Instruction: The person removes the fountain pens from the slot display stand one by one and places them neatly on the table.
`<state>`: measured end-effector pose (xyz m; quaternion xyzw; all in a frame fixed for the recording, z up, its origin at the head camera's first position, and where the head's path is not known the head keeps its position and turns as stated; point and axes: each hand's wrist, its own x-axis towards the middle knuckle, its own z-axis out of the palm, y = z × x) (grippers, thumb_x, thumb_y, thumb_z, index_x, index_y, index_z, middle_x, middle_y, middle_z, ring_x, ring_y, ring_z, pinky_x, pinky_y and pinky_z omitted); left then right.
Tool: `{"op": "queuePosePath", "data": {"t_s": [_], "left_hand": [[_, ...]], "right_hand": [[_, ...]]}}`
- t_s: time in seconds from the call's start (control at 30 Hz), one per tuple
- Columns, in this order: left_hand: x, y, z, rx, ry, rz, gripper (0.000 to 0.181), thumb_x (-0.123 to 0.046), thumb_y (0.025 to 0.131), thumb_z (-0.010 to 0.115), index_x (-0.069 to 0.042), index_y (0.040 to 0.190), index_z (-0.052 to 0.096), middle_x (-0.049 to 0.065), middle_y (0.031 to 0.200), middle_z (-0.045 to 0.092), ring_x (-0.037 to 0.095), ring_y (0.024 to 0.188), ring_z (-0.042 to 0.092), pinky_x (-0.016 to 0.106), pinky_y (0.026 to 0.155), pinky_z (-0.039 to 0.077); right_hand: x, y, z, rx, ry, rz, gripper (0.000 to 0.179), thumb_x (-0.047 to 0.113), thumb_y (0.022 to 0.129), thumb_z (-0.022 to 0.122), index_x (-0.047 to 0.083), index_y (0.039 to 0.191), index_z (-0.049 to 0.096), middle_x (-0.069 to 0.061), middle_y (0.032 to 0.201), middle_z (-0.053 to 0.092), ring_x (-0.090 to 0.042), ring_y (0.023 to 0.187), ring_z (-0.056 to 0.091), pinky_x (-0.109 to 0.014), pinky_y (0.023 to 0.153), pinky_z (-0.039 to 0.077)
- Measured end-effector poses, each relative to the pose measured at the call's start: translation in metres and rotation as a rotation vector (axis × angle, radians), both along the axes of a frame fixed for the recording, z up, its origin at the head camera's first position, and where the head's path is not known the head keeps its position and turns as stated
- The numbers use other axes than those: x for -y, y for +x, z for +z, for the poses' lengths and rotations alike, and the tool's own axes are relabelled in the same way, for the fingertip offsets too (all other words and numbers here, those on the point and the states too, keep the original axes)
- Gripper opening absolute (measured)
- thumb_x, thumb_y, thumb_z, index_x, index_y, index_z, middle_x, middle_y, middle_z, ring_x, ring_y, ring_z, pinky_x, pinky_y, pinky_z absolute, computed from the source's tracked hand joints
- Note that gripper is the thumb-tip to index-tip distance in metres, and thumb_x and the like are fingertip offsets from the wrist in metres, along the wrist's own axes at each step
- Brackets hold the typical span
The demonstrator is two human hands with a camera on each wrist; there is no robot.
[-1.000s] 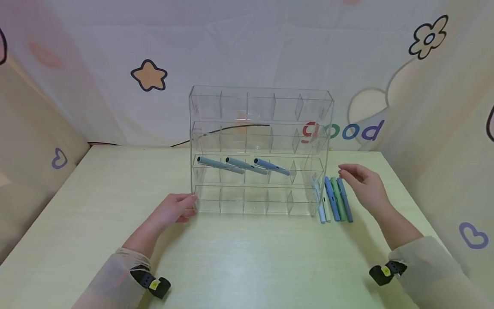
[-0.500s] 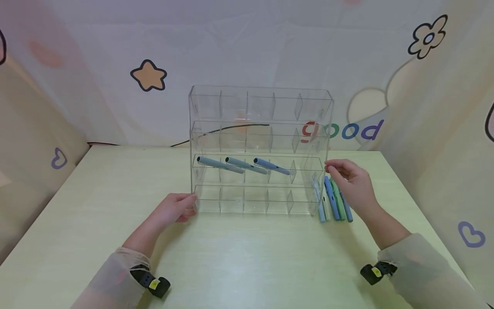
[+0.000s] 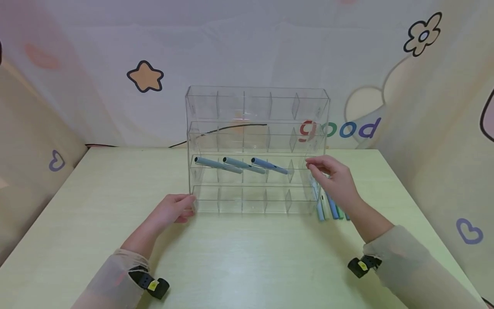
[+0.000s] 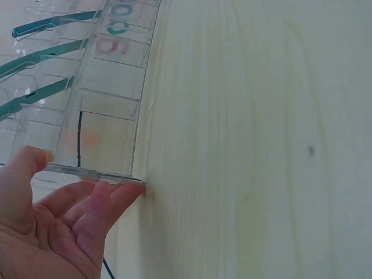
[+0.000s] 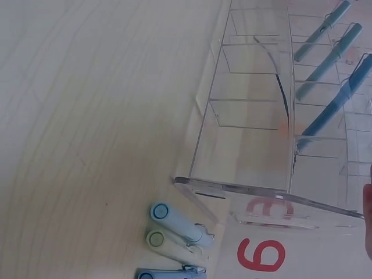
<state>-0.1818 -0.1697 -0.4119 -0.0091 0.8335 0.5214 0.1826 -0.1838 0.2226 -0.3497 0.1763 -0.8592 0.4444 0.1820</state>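
A clear acrylic display rack (image 3: 254,107) with rows of compartments stands on the table. Three pens lie tilted in its second row from the bottom: a pale blue-green pen (image 3: 218,165), a similar pen (image 3: 244,165) and a blue pen (image 3: 269,166). My left hand (image 3: 170,210) holds the rack's lower left side, thumb and fingers on either side of the wall edge in the left wrist view. My right hand (image 3: 333,178) is in front of the rack's right end, thumb and index fingertips near each other, with no object seen between them.
Below my right hand, several more pens lie side by side on the table (image 3: 239,257), among them a light blue pen (image 5: 180,224) and a whitish pen (image 5: 171,245). A printed curtain (image 3: 247,51) hangs behind and at the sides.
My right hand has moved left from above the loose pens to the rack's right end, covering part of those pens. My left hand keeps its hold; the whole view shifts slightly.
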Motion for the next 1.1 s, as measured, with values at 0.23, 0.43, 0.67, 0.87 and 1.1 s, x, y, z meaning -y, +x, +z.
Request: {"op": "queuePosePath", "data": {"t_s": [0.23, 0.43, 0.67, 0.87, 1.1], "left_hand": [[-0.001, 0.0, -0.002, -0.003, -0.006, -0.006, 0.051, -0.032, 0.098, 0.046, 0.006, 0.132, 0.047, 0.025, 0.129, 0.051, 0.03, 0.105, 0.061, 0.034, 0.079, 0.053], [0.0, -0.001, -0.003, -0.006, 0.0, -0.011, 0.052, -0.033, 0.098, 0.045, 0.006, 0.132, 0.047, 0.025, 0.13, 0.049, 0.03, 0.106, 0.06, 0.034, 0.079, 0.053], [0.0, -0.002, -0.005, -0.008, -0.006, -0.015, 0.052, -0.034, 0.098, 0.045, 0.005, 0.132, 0.047, 0.025, 0.13, 0.05, 0.029, 0.106, 0.06, 0.033, 0.079, 0.052], [0.001, -0.002, -0.006, -0.004, -0.007, -0.014, 0.053, -0.035, 0.098, 0.045, 0.005, 0.132, 0.047, 0.025, 0.13, 0.05, 0.03, 0.106, 0.06, 0.033, 0.079, 0.053], [0.002, -0.003, -0.005, 0.003, -0.015, -0.014, 0.053, -0.034, 0.098, 0.044, 0.006, 0.133, 0.045, 0.027, 0.13, 0.049, 0.03, 0.107, 0.06, 0.033, 0.078, 0.053]], "right_hand": [[0.012, -0.006, -0.002, 0.034, 0.015, 0.01, 0.023, 0.005, 0.091, 0.059, -0.002, 0.113, 0.063, -0.013, 0.109, 0.063, -0.011, 0.094, 0.058, -0.012, 0.085, 0.043], [0.021, -0.011, -0.002, 0.068, 0.032, 0.029, 0.024, 0.008, 0.092, 0.059, 0.001, 0.114, 0.063, -0.009, 0.11, 0.062, -0.019, 0.099, 0.058, -0.03, 0.09, 0.047], [0.031, -0.017, -0.001, 0.075, 0.038, 0.06, 0.026, 0.008, 0.091, 0.059, 0.002, 0.116, 0.062, -0.009, 0.109, 0.062, -0.021, 0.101, 0.057, -0.043, 0.093, 0.045], [0.043, -0.021, 0.003, 0.106, 0.063, 0.086, 0.026, 0.007, 0.09, 0.061, 0.003, 0.116, 0.062, -0.01, 0.11, 0.062, -0.022, 0.101, 0.057, -0.042, 0.093, 0.045], [0.054, -0.027, 0.006, 0.113, 0.106, 0.1, 0.026, 0.009, 0.09, 0.062, 0.005, 0.116, 0.063, -0.008, 0.112, 0.062, -0.02, 0.102, 0.057, -0.039, 0.092, 0.046]]}}
